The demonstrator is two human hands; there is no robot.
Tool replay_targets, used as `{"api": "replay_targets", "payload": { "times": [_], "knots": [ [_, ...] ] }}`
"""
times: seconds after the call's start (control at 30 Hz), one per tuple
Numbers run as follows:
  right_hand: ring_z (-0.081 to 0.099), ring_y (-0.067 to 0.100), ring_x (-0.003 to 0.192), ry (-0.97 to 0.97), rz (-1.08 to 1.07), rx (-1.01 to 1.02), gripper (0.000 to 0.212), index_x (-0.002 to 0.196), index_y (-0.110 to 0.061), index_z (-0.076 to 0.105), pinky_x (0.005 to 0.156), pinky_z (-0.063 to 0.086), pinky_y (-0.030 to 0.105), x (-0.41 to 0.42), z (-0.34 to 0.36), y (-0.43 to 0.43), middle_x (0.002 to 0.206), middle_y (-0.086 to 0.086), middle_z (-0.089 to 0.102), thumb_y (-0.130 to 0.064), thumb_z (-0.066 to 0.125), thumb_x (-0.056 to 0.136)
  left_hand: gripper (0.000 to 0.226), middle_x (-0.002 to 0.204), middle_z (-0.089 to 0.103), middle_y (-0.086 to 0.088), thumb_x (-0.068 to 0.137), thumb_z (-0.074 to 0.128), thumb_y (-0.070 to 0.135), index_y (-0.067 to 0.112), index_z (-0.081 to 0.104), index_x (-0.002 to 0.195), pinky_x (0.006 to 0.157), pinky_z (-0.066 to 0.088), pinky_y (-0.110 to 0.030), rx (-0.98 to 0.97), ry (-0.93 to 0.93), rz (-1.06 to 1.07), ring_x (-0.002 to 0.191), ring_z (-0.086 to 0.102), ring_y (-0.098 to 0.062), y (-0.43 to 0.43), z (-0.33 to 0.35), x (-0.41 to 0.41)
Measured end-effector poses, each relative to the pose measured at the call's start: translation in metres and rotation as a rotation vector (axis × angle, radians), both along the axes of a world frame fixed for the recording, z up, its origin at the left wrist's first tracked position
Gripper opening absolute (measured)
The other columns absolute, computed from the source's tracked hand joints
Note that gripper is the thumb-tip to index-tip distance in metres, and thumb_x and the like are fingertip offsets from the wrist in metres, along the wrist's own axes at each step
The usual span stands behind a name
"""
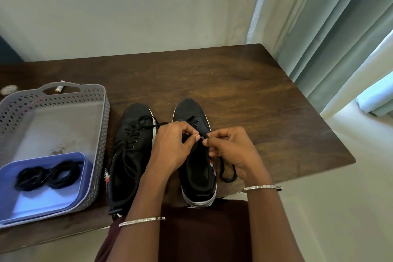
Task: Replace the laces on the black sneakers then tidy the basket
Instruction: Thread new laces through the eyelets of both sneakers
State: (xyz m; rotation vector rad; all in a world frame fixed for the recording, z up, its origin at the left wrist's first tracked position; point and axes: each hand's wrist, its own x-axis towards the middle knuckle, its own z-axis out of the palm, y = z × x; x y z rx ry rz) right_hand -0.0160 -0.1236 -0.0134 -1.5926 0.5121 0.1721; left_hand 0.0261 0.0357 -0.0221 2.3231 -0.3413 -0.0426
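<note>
The dark wooden worktop carries everything, with a pale curtain hanging well beyond and to the right of the right sneaker, which sits toe away from the person, its heel at the near edge. Left of that sneaker, past its partner, stands a grey perforated basket, and in the basket's near end lies a blue tray holding coiled black laces. The left sneaker stands just beside the right sneaker, parallel to it, with slack black lacing sprawled over its tongue. Both hands meet over the right sneaker's eyelet rows: the left hand has its fingers curled and pinches the lace between thumb and forefinger, and the right hand pinches the same lace close by, a loop of it trailing down past the sneaker's right side. The lace looks light, limp and flat, so it would likely twist or slip unless held right at its stiff tip; the sneaker seems soft-sided and light and may shift when the lace is pulled. The partner shoe's loose lacing could snag. Far left of the right sneaker, behind the basket, lie a small tube and a round object.
</note>
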Motion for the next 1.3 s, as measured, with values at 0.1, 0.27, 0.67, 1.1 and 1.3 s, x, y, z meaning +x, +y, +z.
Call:
{"api": "replay_targets", "payload": {
  "times": [0.1, 0.27, 0.67, 1.1, 1.3],
  "knots": [
    [0.064, 0.018, 0.061, -0.014, 0.018, 0.002, 0.004, 0.082, -0.007, 0.076, 0.066, 0.056, 0.029, 0.000, 0.000, 0.000, 0.069, 0.009, 0.071, -0.006, 0.079, 0.081, 0.003, 0.082, 0.071, 0.017, 0.083, 0.077, 0.029, 0.031, 0.074, 0.082, 0.078, 0.056, -0.034, -0.033, 0.036, 0.012, 0.083, 0.065, 0.001, 0.000, -0.001, 0.000],
    [0.067, 0.015, 0.064, -0.023, 0.036, 0.121, 0.021, 0.086, -0.002, 0.075, 0.064, 0.058, 0.023, -0.003, 0.005, -0.004, 0.072, 0.010, 0.072, -0.020, 0.068, 0.094, 0.007, 0.078, 0.073, 0.016, 0.078, 0.083, 0.027, 0.030, 0.077, 0.080, 0.078, 0.057, -0.035, -0.091, 0.044, 0.075, 0.079, 0.066, 0.001, -0.003, 0.000, -0.002],
    [0.056, 0.007, 0.052, 0.032, -0.002, 0.140, 0.014, 0.081, -0.007, 0.070, 0.054, 0.051, 0.017, 0.007, -0.003, 0.008, 0.061, 0.002, 0.063, -0.011, 0.067, 0.094, 0.029, 0.068, 0.071, 0.019, 0.066, 0.090, 0.028, 0.027, 0.066, 0.083, 0.069, 0.046, -0.024, -0.215, 0.076, 0.101, 0.068, 0.064, 0.004, 0.004, 0.008, -0.004],
    [0.063, 0.010, 0.059, 0.034, -0.090, 0.055, 0.021, 0.093, -0.009, 0.064, 0.056, 0.053, 0.026, 0.005, 0.004, 0.006, 0.080, 0.006, 0.067, -0.020, 0.051, 0.103, 0.125, 0.143, 0.022, 0.000, 0.041, 0.082, 0.076, 0.035, 0.021, 0.142, 0.109, 0.027, -0.047, 0.169, 0.160, 0.221, 0.134, 0.023, -0.028, -0.002, 0.015, -0.018],
    [0.065, 0.020, 0.097, -0.292, -0.080, 0.416, 0.019, 0.089, -0.014, 0.057, 0.082, 0.047, 0.032, -0.001, 0.028, 0.010, 0.094, 0.006, 0.074, -0.017, 0.046, 0.105, 0.146, 0.152, 0.014, -0.007, 0.037, 0.080, 0.079, 0.029, 0.004, 0.151, 0.113, 0.026, -0.050, 0.180, 0.226, 0.252, 0.141, 0.019, -0.034, 0.003, 0.013, -0.015]
  ]
}}
